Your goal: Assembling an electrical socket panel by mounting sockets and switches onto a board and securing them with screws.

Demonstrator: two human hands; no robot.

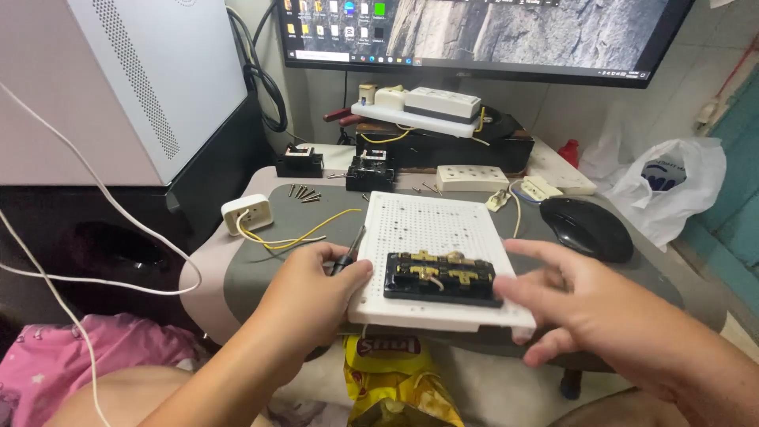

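Just one view here, a head cam looking down and forward over a small table from pretty close. Both forearms come in from the bottom edge, and a monitor fills the top.

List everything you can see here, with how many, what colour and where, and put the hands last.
White perforated plastic board: one, table centre.
Black rectangular switch module with brass terminals: one, on the board's near part.
Black-handled screwdriver: one, in the left hand.
Small metal screws: several, table's far left.
White socket with yellow wires: one, table's left edge.
Black computer mouse: one, right.
Monitor: one, back.
White plastic bag: one, far right.
Left hand: on the board's left edge.
Right hand: at the board's right edge.
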